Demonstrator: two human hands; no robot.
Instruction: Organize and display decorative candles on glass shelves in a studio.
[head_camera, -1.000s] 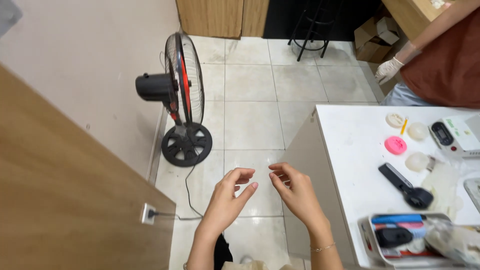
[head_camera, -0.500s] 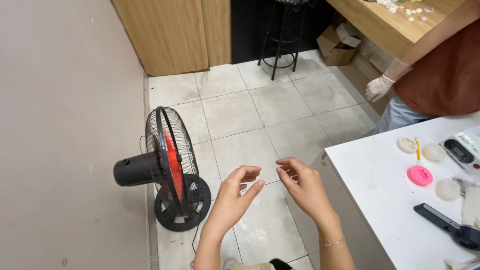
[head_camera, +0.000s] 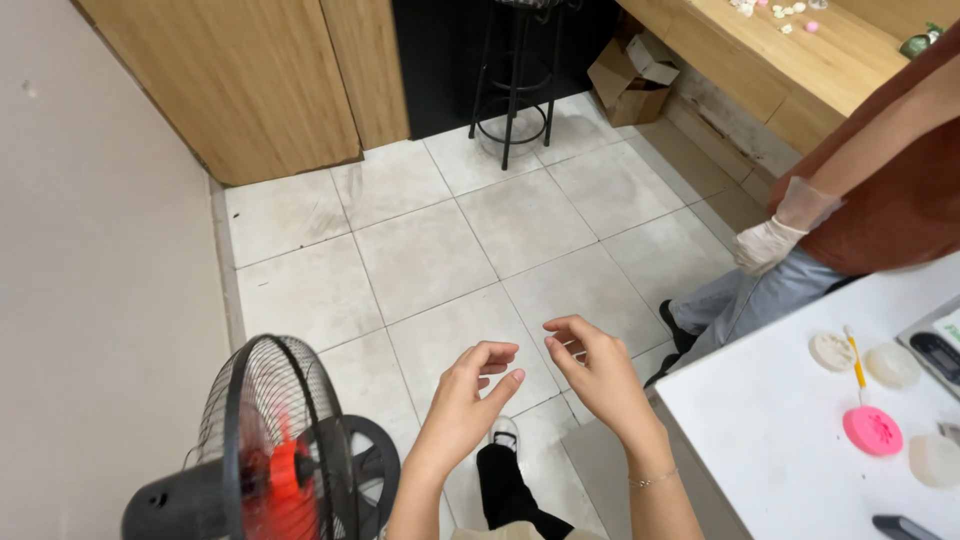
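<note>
My left hand (head_camera: 470, 395) and my right hand (head_camera: 595, 375) hover close together at chest height over the tiled floor (head_camera: 430, 250), palms turned toward each other. On the left hand the index finger points toward the right hand and the other fingers curl loosely. The right hand's fingers are curled in against the thumb. I see nothing held in either hand. My shoe (head_camera: 503, 432) shows on the floor below them.
A black standing fan (head_camera: 270, 450) with a red hub stands at lower left. A white table (head_camera: 780, 430) at right carries a pink mould (head_camera: 872, 430), pale round pieces (head_camera: 832, 350) and a yellow stick (head_camera: 855, 357). Another person's gloved hand (head_camera: 765, 243) hangs beside it. A black stool (head_camera: 520, 70) and a cardboard box (head_camera: 632, 75) stand farther off.
The view has swung up and left: the fan slid to the lower left corner and most of the table left the frame. My hands stay close together, fingers slightly shifted.
</note>
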